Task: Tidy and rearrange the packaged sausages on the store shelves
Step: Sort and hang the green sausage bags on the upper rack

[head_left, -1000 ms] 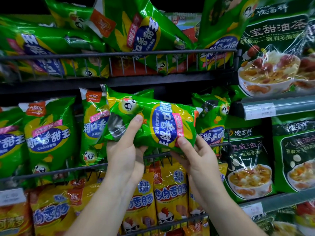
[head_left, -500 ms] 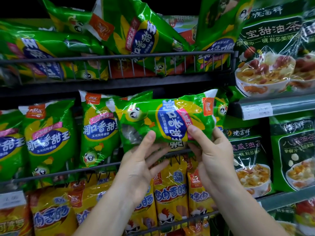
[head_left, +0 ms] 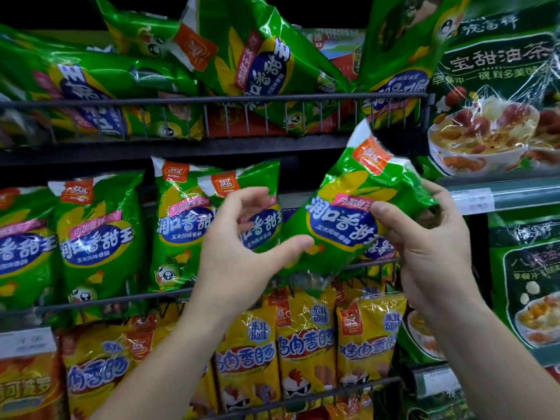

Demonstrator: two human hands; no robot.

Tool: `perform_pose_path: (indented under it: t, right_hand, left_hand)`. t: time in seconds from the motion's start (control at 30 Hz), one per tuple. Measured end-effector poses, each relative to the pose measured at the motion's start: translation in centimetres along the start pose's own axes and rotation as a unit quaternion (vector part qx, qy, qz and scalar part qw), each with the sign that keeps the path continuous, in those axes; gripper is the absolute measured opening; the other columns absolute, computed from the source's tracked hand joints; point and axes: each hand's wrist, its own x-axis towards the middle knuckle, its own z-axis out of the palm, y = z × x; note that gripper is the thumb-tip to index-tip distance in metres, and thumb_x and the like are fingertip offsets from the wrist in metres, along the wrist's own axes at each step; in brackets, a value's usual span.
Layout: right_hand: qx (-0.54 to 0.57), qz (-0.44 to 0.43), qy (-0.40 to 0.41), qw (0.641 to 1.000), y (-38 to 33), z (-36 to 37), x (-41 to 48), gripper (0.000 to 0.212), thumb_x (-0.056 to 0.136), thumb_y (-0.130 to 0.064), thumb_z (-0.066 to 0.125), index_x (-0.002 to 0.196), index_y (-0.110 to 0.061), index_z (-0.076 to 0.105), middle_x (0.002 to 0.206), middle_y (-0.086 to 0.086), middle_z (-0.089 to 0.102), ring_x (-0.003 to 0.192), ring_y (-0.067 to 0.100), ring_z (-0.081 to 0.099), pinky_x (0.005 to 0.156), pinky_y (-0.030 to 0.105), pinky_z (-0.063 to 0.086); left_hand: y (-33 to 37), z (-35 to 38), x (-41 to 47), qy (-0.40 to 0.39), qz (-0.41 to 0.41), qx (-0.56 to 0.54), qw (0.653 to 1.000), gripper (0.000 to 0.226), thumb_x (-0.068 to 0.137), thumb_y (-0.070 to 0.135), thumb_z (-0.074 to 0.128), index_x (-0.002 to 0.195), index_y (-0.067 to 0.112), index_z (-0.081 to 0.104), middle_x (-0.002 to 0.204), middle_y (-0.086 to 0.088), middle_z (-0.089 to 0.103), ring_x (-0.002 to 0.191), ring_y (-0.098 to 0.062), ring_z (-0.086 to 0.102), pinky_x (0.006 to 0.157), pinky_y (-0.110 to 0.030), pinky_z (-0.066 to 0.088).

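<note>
Head view. The right hand is gripping a green sausage pack in front of the middle shelf, with the thumb pressing on the printed face and the fingers curling round the pack's right edge. The pack is tilting, its orange-logo end pointing up and to the right and its lower end hanging just above the wire rail. The left hand is hovering beside it with loosely curled, spread fingers; only the thumb tip is touching the pack's lower left edge, and nothing is being held. Behind the left hand, a row of matching green packs is standing upright on the middle shelf. Yellow sausage packs are standing on the shelf below. On the top shelf, more green packs are lying tilted and overlapping. Dark green soup packets are occupying the neighbouring bay at right.
</note>
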Motion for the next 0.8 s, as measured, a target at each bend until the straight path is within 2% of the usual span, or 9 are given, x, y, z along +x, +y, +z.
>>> perform_pose_path:
  t: [0.1,0.2,0.3,0.37,0.47,0.57,0.63,0.7,0.8]
  right_hand:
    - [-0.001,0.007,-0.024,1.000,-0.1,0.4,-0.2,0.066,0.058,-0.017,0.082,0.119,-0.017,0.056,0.096,0.002,0.075,0.097,0.022,0.072,0.078,0.036,0.060]
    - [-0.003,0.014,-0.051,0.999,-0.3,0.7,-0.3,0.060,0.062,-0.014,0.079,0.117,-0.013,0.057,0.098,0.006,0.075,0.095,0.023,0.072,0.074,0.032,0.059]
    - [-0.010,0.017,-0.070,0.997,-0.4,0.9,-0.2,0.054,0.063,-0.013,0.079,0.113,-0.013,0.059,0.100,0.010,0.074,0.095,0.025,0.072,0.074,0.033,0.059]
    - [-0.010,0.021,-0.072,0.997,-0.3,0.9,0.0,0.055,0.061,-0.015,0.079,0.112,-0.016,0.057,0.100,0.005,0.074,0.096,0.021,0.072,0.074,0.030,0.058]
    - [0.001,0.035,-0.059,0.998,-0.3,1.1,0.1,0.084,0.055,-0.022,0.081,0.130,-0.029,0.043,0.107,-0.004,0.069,0.104,0.015,0.069,0.075,0.026,0.057]
    - [0.002,0.036,-0.073,0.997,-0.4,1.1,0.3,0.071,0.059,-0.020,0.076,0.119,-0.034,0.040,0.083,-0.018,0.072,0.089,0.006,0.071,0.069,0.021,0.056]
    - [-0.003,0.043,-0.089,0.995,-0.5,1.2,0.5,0.058,0.063,-0.022,0.074,0.109,-0.037,0.043,0.078,-0.024,0.071,0.086,0.000,0.071,0.069,0.020,0.056]
    - [-0.009,0.048,-0.100,0.994,-0.2,1.1,0.7,0.052,0.064,-0.023,0.073,0.105,-0.038,0.044,0.078,-0.025,0.071,0.089,-0.003,0.070,0.073,0.022,0.057]
    - [-0.005,0.051,-0.107,0.993,0.2,0.7,0.9,0.058,0.064,-0.025,0.074,0.112,-0.036,0.043,0.086,-0.024,0.068,0.092,-0.005,0.068,0.076,0.022,0.056]
  left_hand:
    - [0.0,1.0,0.6,-0.107,-0.026,0.024,0.994,0.082,0.056,0.056,0.083,0.129,0.040,0.050,0.120,0.025,0.060,0.114,0.011,0.054,0.095,-0.015,0.044]
    - [-0.1,2.0,0.7,-0.149,-0.041,0.004,0.988,0.062,0.066,0.030,0.088,0.115,0.044,0.053,0.112,0.026,0.064,0.103,0.015,0.058,0.082,-0.005,0.046]
    - [-0.4,2.4,0.8,-0.157,-0.065,-0.032,0.985,0.054,0.071,0.017,0.087,0.113,0.035,0.058,0.105,0.018,0.071,0.095,0.009,0.065,0.075,-0.008,0.050]
    - [-0.3,2.4,0.8,-0.171,-0.080,-0.058,0.980,0.049,0.072,0.014,0.085,0.114,0.026,0.062,0.101,0.014,0.074,0.092,0.004,0.068,0.072,-0.010,0.052]
    - [-0.1,2.4,0.8,-0.190,-0.099,-0.087,0.973,0.045,0.072,0.011,0.084,0.109,0.022,0.063,0.097,0.012,0.075,0.088,-0.002,0.071,0.069,-0.016,0.055]
    - [0.0,2.7,0.8,-0.181,-0.102,-0.095,0.974,0.048,0.069,0.012,0.086,0.109,0.020,0.062,0.097,0.011,0.075,0.088,-0.002,0.071,0.070,-0.017,0.056]
    - [-0.1,2.9,0.7,-0.164,-0.100,-0.098,0.976,0.051,0.067,0.014,0.087,0.109,0.025,0.060,0.098,0.013,0.074,0.090,-0.001,0.070,0.075,-0.020,0.057]
    - [-0.3,3.2,0.6,-0.143,-0.102,-0.108,0.979,0.053,0.067,0.014,0.088,0.106,0.032,0.057,0.098,0.015,0.073,0.091,-0.001,0.069,0.077,-0.024,0.059]
    - [-0.7,3.6,0.6,-0.128,-0.105,-0.112,0.980,0.058,0.066,0.014,0.089,0.112,0.029,0.056,0.102,0.009,0.073,0.094,-0.006,0.070,0.079,-0.029,0.060]
